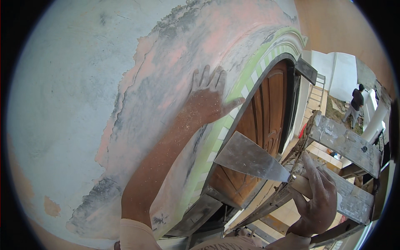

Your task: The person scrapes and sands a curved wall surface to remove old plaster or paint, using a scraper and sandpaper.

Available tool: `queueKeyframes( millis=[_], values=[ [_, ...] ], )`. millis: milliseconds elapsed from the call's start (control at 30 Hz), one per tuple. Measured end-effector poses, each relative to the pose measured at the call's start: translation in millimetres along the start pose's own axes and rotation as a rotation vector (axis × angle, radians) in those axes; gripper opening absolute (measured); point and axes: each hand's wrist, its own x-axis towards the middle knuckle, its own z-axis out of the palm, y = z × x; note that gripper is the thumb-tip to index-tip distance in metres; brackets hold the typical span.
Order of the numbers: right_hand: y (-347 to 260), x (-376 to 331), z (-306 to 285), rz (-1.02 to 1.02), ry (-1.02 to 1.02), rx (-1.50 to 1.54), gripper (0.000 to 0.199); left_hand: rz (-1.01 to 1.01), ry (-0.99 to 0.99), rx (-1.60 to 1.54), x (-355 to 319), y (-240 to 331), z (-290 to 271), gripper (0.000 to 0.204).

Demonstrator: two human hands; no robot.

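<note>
Pressed against the scraped wall (166,79) is my left hand (210,98), its dusty fingers spread and its thumb reaching over the green and white arched moulding (218,133). A wide putty knife (250,158) with a pale handle is gripped in my right hand (314,193). Its broad metal blade points up and to the left, apart from the wall, in front of the carved wooden door (266,112). Bare pink and grey patches show where paint is gone, bordered by a ragged edge of pale blue paint (79,96).
At the right stands a wooden scaffold with paint-spattered planks (346,141) and a rough pole (298,156). Tiled floor (318,152) shows below. Farther off, a ladder (316,89) leans near a white wall, and a person in a dark top (356,104) stands outside.
</note>
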Motion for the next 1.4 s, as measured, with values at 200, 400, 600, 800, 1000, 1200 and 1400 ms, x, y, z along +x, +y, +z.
queueKeyframes(
  millis=[200,400,600,800,1000,1200,1400],
  values=[
    [2.2,1.0,-2.4,-0.093,0.073,-0.015,0.071,0.198,0.225,0.060,16.1,1.4,-14.9,0.083],
    [4.4,0.7,1.7,-0.048,0.045,0.014,0.070,-0.078,0.118,0.232,-4.6,-9.4,-16.0,0.084],
    [3.9,-1.0,-0.3,-0.081,0.042,0.010,0.071,0.118,-0.067,0.250,-69.7,10.3,-15.8,0.082],
    [10.6,-2.5,-0.3,-0.072,0.006,0.027,0.072,0.030,-0.105,0.144,-93.9,26.9,-47.7,0.101],
    [5.0,-2.8,-0.2,-0.063,-0.008,0.028,0.072,-0.174,-0.203,0.244,-108.3,7.1,-34.4,0.097],
    [4.6,-3.6,-0.1,-0.007,-0.018,0.006,0.071,-0.052,-0.157,0.024,-118.0,12.5,-23.6,0.095],
    [8.2,-5.4,3.9,0.016,0.005,0.047,0.072,-0.044,-0.108,0.150,-108.1,13.7,-30.2,0.099]
  ],
)
